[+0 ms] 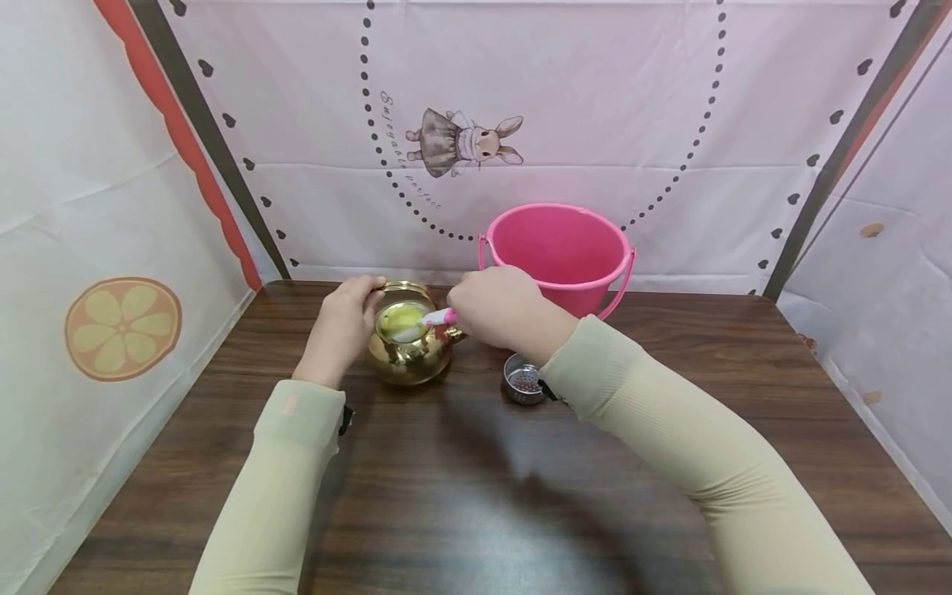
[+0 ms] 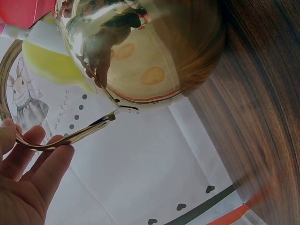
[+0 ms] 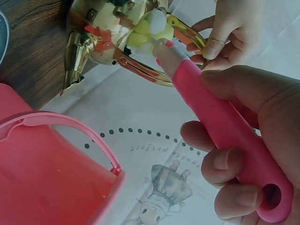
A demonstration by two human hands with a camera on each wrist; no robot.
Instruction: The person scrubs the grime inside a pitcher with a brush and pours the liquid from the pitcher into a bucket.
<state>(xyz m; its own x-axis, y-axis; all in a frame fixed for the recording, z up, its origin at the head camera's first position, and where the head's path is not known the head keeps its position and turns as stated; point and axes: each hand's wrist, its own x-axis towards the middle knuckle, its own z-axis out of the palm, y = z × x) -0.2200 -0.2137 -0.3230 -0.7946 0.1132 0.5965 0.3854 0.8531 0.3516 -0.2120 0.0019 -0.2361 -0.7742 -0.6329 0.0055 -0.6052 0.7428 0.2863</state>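
A shiny gold teapot (image 1: 409, 364) with its top opening uncovered stands on the table. My left hand (image 1: 338, 326) holds the hooped handle (image 2: 89, 133), thumb and fingers on either side of it in the left wrist view. The pink handle of a sponge brush (image 3: 220, 112) lies in the curled fingers of my right hand (image 1: 506, 310). Its yellow and white sponge head (image 1: 402, 321) is at the teapot's opening; how deep it reaches inside is hidden. Toward the right, the spout (image 3: 75, 58) points away from my left hand.
Behind my right hand stands a pink bucket (image 1: 591, 299) with its handle lowered. A small round metal strainer (image 1: 524, 382) sits on the dark wooden table (image 1: 416, 496), partly covered by my right sleeve. Printed cloth walls (image 1: 595, 99) close off the back and sides.
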